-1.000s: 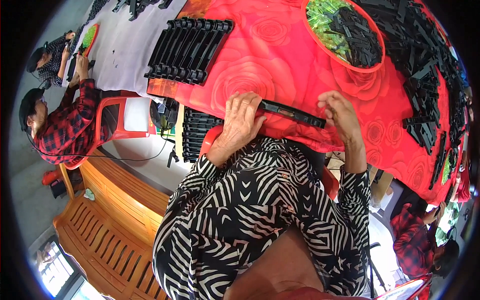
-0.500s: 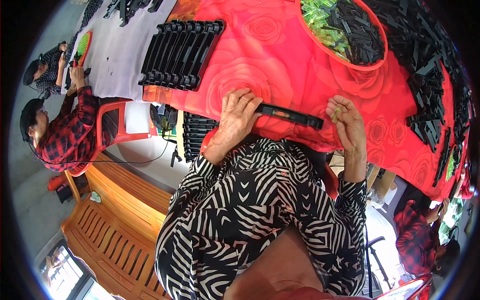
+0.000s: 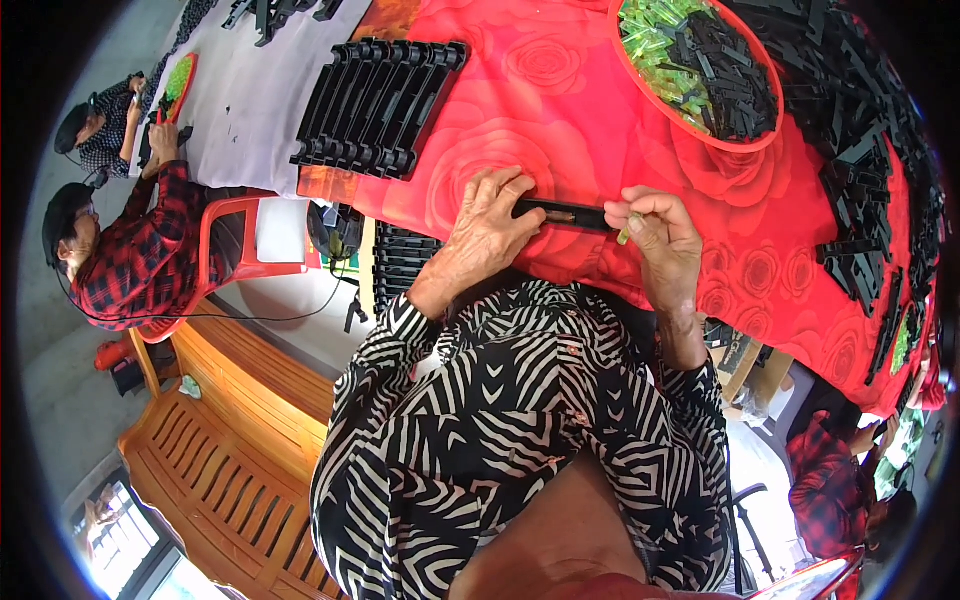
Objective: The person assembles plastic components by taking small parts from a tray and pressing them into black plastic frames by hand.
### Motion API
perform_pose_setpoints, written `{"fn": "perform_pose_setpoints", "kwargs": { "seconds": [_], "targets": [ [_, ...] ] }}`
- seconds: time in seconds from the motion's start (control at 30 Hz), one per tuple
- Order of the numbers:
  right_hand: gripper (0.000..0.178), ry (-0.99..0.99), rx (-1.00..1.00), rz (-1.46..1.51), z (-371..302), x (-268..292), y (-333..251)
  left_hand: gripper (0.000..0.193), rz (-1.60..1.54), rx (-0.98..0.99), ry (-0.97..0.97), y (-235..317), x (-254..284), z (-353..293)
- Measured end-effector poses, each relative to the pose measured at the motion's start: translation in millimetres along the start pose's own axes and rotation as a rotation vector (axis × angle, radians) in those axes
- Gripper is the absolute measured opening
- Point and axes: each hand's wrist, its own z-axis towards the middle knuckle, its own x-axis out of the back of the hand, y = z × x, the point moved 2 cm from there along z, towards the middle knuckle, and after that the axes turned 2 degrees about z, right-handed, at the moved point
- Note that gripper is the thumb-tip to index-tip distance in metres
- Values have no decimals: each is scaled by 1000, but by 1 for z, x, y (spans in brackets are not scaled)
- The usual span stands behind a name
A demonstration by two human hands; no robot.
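Observation:
My left hand (image 3: 488,230) is closed on the left end of a long black plastic part (image 3: 572,215), which lies at the near edge of the red rose-patterned tablecloth. A slot shows along the middle of the part. At its right end is my right hand (image 3: 660,235), thumb and fingers pinching a small translucent yellow-green piece (image 3: 628,228). Those fingertips overlap the part's end; whether they touch it I cannot tell. Farther right, a round red-rimmed tray (image 3: 735,143) holds similar yellow-green pieces and small black strips.
A row of finished-looking black parts (image 3: 385,105) lies at the left on the table. Loose black pieces (image 3: 865,190) heap along the right side. Co-workers sit at the left, one in a red checked shirt (image 3: 150,260), and another person (image 3: 830,480) at the right. A wooden bench (image 3: 230,440) stands behind left.
My right hand has moved left to the black part's right end, its fingers now pinched together with the yellow-green piece. The left hand's thumb now reaches over the part.

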Motion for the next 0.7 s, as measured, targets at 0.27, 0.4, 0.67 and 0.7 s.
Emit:
{"fn": "perform_pose_setpoints", "kwargs": {
  "seconds": [0.27,0.4,0.67,0.7],
  "targets": [
    [18,-67,258,-298,8,-8,9,29,-54,10,1,-2,-1,1],
    [16,-31,224,-461,11,-24,17,42,-24,78,76,-6,4,-5],
    [22,-329,558,-1015,17,-41,24,47,-81,150,129,-9,-9,-12],
    [22,-368,557,-1054,16,-41,25,47,-99,146,163,-9,-10,-13]
  ]
}}
